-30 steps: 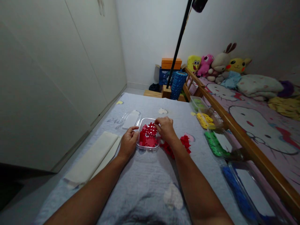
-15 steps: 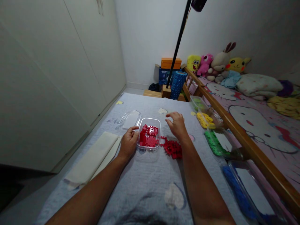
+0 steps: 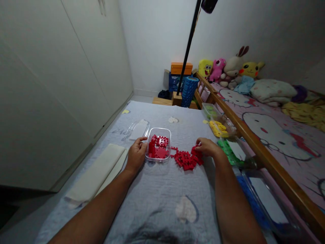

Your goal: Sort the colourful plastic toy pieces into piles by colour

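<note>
A clear plastic box (image 3: pixel 166 133) partly filled with red bricks (image 3: pixel 158 149) sits on the grey-blue quilt (image 3: pixel 162 189). My left hand (image 3: pixel 136 156) rests against the box's left side, thumb on its rim. To the right of the box lies a loose pile of red bricks (image 3: pixel 185 159). My right hand (image 3: pixel 207 147) lies at the pile's right end, fingers curled onto the bricks there; whether it grips any is hidden.
The box's lid (image 3: pixel 137 129) lies behind it on the left. A folded white cloth (image 3: pixel 98 173) is at left. Clear boxes of yellow (image 3: pixel 217 128), green (image 3: pixel 230 150) and blue bricks (image 3: pixel 256 200) line the wooden bed rail (image 3: pixel 254 145) on the right. A black pole (image 3: pixel 186 51) stands beyond.
My right hand left the clear box, swung right over the quilt and came down on the right end of the loose red pile. My left hand stayed at the box.
</note>
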`<state>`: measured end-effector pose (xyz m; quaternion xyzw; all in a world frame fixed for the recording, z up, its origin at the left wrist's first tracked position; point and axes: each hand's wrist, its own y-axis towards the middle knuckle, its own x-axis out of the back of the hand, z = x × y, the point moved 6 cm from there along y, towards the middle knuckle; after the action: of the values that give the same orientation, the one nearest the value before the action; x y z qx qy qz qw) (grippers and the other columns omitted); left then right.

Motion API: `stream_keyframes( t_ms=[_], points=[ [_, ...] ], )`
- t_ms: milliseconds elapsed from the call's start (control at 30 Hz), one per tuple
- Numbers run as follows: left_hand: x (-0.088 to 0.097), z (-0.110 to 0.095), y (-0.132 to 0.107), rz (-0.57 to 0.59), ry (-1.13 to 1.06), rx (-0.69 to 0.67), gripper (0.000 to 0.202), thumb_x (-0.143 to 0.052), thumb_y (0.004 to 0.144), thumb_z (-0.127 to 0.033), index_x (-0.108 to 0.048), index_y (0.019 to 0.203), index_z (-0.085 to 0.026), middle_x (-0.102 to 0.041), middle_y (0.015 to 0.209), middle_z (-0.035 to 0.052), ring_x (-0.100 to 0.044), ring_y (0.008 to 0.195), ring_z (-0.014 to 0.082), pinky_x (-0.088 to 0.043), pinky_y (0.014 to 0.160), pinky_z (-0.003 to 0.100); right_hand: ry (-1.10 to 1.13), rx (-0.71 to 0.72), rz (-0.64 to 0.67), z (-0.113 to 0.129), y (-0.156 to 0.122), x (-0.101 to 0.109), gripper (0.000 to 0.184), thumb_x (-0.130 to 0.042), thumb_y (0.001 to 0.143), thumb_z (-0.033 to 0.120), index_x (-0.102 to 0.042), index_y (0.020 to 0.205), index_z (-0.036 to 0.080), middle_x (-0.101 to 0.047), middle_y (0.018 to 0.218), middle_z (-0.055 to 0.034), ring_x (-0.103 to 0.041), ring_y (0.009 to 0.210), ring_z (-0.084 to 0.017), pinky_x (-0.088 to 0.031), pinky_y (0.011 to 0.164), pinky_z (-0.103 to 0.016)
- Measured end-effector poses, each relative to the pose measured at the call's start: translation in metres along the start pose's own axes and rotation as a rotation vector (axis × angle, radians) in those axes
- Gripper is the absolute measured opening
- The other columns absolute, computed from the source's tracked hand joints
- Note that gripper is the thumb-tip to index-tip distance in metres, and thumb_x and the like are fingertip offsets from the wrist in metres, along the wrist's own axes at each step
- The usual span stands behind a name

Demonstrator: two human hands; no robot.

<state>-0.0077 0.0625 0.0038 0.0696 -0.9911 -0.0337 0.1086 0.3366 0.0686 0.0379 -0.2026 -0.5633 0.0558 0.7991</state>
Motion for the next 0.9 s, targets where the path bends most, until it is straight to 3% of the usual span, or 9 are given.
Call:
stream_keyframes(
  t_ms=[233,367,500,633,900],
  points=[
    [0.000,0.001,0.000,0.018,0.008,-0.008,0.038,-0.053,0.086,-0.042,-0.062,0.112,-0.017,-0.040,0.058,-0.0080,-0.037,0.051,0.0112,-0.030,0.050,0.021,0.125,0.137,-0.165,0.001,0.002,0.000,0.028,-0.059,0.076,0.007,-0.065,0.101,0.017,-0.069,0.087,-0.0027,-0.060,0.070,-0.012,-0.039,0.057,-0.021],
    [0.000,0.000,0.000,0.017,0.006,0.004,0.039,-0.053,0.086,-0.043,-0.062,0.113,-0.017,-0.040,0.059,-0.0077,-0.037,0.051,0.0110,-0.030,0.050,0.021,0.204,0.168,-0.180,-0.003,0.003,0.001,0.018,-0.056,0.075,0.009,-0.065,0.087,0.018,-0.067,0.079,-0.0009,-0.059,0.067,-0.013,-0.039,0.057,-0.022],
    [-0.001,-0.001,-0.001,0.014,-0.006,0.004,0.039,-0.053,0.086,-0.042,-0.062,0.114,-0.016,-0.039,0.059,-0.0079,-0.037,0.052,0.0110,-0.031,0.051,0.021,0.298,0.216,-0.295,-0.002,0.002,0.016,0.012,-0.057,0.075,0.015,-0.064,0.085,0.019,-0.065,0.073,0.0004,-0.058,0.066,-0.013,-0.038,0.058,-0.023],
    [-0.001,-0.003,-0.001,0.011,0.004,0.000,0.037,-0.053,0.087,-0.041,-0.062,0.113,-0.016,-0.038,0.058,-0.0081,-0.037,0.052,0.0114,-0.031,0.052,0.022,0.369,0.318,-0.378,0.018,-0.002,0.029,0.010,-0.061,0.076,0.023,-0.064,0.085,0.019,-0.066,0.073,0.0001,-0.058,0.067,-0.014,-0.040,0.061,-0.024],
    [0.000,-0.001,0.000,0.007,0.018,-0.024,0.037,-0.052,0.088,-0.042,-0.062,0.113,-0.017,-0.038,0.059,-0.0082,-0.038,0.054,0.0117,-0.032,0.054,0.023,0.519,0.377,-0.304,0.061,-0.004,0.020,0.010,-0.063,0.076,0.024,-0.063,0.084,0.019,-0.061,0.069,0.0023,-0.054,0.062,-0.012,-0.039,0.056,-0.022]
  ],
)
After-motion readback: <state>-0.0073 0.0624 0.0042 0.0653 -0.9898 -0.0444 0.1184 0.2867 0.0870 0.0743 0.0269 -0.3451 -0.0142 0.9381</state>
